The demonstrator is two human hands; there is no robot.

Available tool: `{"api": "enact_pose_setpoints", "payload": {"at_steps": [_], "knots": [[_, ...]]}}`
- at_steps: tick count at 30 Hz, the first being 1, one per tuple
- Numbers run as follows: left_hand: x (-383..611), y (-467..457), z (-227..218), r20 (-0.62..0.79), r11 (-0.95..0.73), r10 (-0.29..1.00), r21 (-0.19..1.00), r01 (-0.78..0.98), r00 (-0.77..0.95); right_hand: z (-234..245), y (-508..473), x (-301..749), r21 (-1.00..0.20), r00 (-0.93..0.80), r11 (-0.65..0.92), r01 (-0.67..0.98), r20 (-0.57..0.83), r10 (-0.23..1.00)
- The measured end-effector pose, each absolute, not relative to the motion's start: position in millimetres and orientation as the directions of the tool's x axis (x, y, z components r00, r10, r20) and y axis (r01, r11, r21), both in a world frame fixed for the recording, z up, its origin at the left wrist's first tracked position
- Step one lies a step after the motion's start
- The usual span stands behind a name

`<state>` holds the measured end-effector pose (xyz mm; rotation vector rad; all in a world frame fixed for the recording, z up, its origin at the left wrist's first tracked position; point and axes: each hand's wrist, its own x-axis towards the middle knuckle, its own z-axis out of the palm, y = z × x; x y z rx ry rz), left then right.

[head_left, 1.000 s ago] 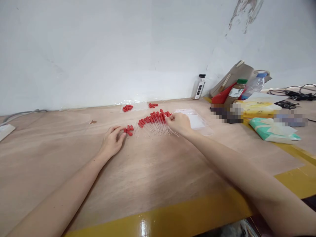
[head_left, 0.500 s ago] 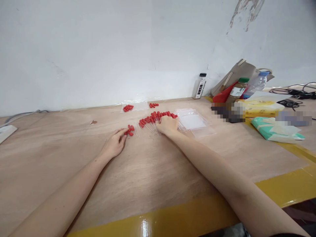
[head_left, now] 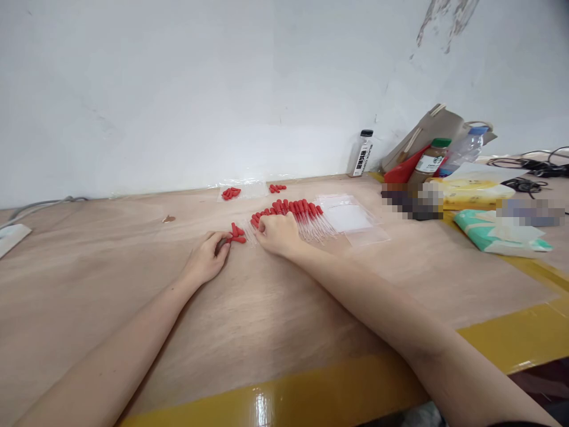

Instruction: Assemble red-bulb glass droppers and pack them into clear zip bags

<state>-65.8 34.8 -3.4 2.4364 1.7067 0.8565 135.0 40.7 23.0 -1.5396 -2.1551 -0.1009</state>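
A row of clear droppers with red rubber bulbs (head_left: 302, 214) lies on the wooden table (head_left: 275, 320). My right hand (head_left: 276, 232) rests palm down on the row's left end, fingers curled over the droppers. My left hand (head_left: 205, 258) lies on the table beside a small cluster of loose red bulbs (head_left: 236, 233), fingertips touching them, fingers bent. A stack of clear plastic bags (head_left: 353, 218) lies just right of the droppers. More red bulbs (head_left: 230, 193) sit in a clear bag near the wall, with a few others (head_left: 277, 188) beside it.
At the back right stand a small dark-capped bottle (head_left: 363, 154), a green-capped jar (head_left: 429, 163), a water bottle (head_left: 464, 148) and a brown paper bag (head_left: 427, 133). Tissue packs (head_left: 493, 234), yellow packets (head_left: 471, 193) and black cables (head_left: 533, 169) lie at the right. Yellow tape (head_left: 311, 391) edges the table.
My right hand has slid left along the dropper row, from its right end to its left end, uncovering the droppers on the right. My left hand has barely moved.
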Motion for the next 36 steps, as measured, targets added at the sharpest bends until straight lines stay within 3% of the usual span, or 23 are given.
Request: {"api": "enact_pose_setpoints", "payload": {"at_steps": [6,12,18,21,25,28,31,36], "knots": [[-67,37,-6,0.433,-0.411,0.869,0.364,0.836,0.239,23,42,117,-0.224,-0.136,0.194,0.955,0.249,0.959],[-67,37,-6,0.421,-0.375,0.888,0.431,0.821,0.184,28,45,111,-0.207,-0.16,0.182,0.961,0.118,0.98],[-67,33,-4,0.444,-0.326,0.893,0.518,0.791,0.077,34,32,124,-0.203,-0.19,0.217,0.955,0.143,0.971],[-68,33,-4,0.506,-0.384,0.855,0.471,0.794,0.113,33,18,154,-0.144,-0.234,0.263,0.954,0.195,0.953],[-65,33,-3,0.551,-0.429,0.82,0.413,0.803,0.155,25,-4,203,-0.037,-0.432,0.449,0.893,0.219,0.875],[-55,28,-3,0.542,-0.461,0.829,0.522,0.717,0.138,19,-14,230,-0.02,-0.529,0.543,0.839,0.202,0.824],[-40,15,-4,0.489,-0.506,0.854,0.707,0.494,0.176,16,-16,243,-0.069,-0.542,0.562,0.824,0.19,0.818],[-13,-15,-5,0.371,-0.472,0.877,0.784,0.402,0.306,17,-14,242,-0.239,-0.547,0.595,0.768,0.238,0.802]]}}
